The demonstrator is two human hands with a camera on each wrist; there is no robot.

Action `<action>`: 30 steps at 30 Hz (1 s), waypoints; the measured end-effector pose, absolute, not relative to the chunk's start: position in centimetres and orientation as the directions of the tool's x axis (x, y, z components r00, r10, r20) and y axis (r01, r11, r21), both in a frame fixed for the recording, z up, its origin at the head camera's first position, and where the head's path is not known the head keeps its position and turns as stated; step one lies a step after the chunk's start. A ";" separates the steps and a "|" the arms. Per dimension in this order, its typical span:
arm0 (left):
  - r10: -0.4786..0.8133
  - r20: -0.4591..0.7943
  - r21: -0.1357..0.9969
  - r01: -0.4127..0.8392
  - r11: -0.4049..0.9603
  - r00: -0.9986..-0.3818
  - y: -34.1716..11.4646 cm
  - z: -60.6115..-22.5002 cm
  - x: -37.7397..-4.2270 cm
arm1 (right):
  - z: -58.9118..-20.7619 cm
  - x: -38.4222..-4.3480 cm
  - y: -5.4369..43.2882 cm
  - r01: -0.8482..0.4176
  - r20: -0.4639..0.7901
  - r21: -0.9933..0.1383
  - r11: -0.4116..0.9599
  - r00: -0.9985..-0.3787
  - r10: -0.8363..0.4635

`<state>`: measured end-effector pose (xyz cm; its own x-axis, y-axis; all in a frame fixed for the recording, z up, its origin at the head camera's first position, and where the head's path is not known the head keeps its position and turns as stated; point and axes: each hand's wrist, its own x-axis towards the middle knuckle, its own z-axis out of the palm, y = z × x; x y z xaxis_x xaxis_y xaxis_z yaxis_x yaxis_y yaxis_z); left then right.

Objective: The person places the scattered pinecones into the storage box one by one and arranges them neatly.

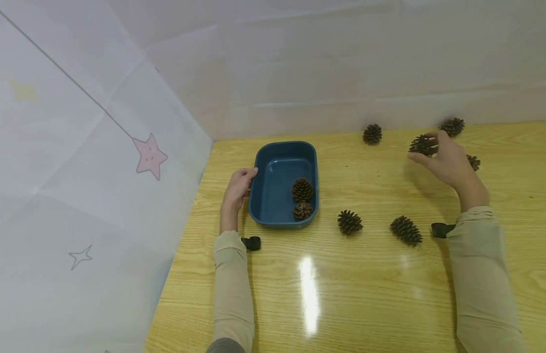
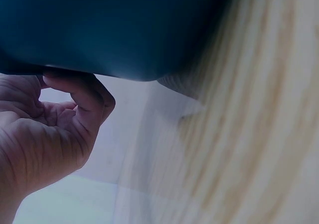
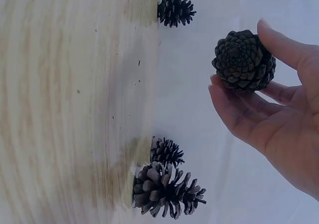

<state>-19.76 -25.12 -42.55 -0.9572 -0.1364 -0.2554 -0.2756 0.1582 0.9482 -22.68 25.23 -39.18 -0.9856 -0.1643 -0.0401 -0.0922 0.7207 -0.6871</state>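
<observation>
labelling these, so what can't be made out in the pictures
Head view: rightmost brown woody pine cone, partly behind the right grip.
Left wrist view: inside of the dark blue rectangular tub, behind its wall.
Right wrist view: right grip's heel, cut off by right edge.

Pale creased backdrop (image 1: 299, 63) behind glossy wood-grain table (image 1: 365, 289), pink star (image 1: 150, 158) leftward.

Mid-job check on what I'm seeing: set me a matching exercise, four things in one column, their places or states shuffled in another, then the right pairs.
1. left hand
2. right hand
3. blue container
4. pink star

A. has two pinecones inside
B. on the pale sheet at the left
C. holds one pinecone above the table
D. grips the container's side

Pairs: 1-D, 2-C, 3-A, 4-B
</observation>
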 end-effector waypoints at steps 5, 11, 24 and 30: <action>-0.127 -0.250 0.952 -0.268 0.149 -0.960 -25.0 -42.5 -19.8 | -38.9 -22.6 25.2 -0.094 -0.023 -0.691 0.717 -0.988 -0.151; -0.114 -0.254 0.955 -0.267 0.125 -0.961 -24.8 -42.8 -19.9 | -38.7 -22.5 25.2 -0.076 -0.036 -0.685 0.724 -0.990 -0.138; -0.101 -0.271 0.951 -0.283 0.127 -0.957 -24.6 -42.6 -20.0 | -37.8 -22.6 25.1 -0.067 -0.014 -0.691 0.719 -0.994 -0.107; -0.115 -0.266 0.949 -0.281 0.141 -0.957 -24.6 -42.5 -20.0 | -37.6 -22.5 25.0 -0.073 0.008 -0.706 0.705 -0.995 -0.095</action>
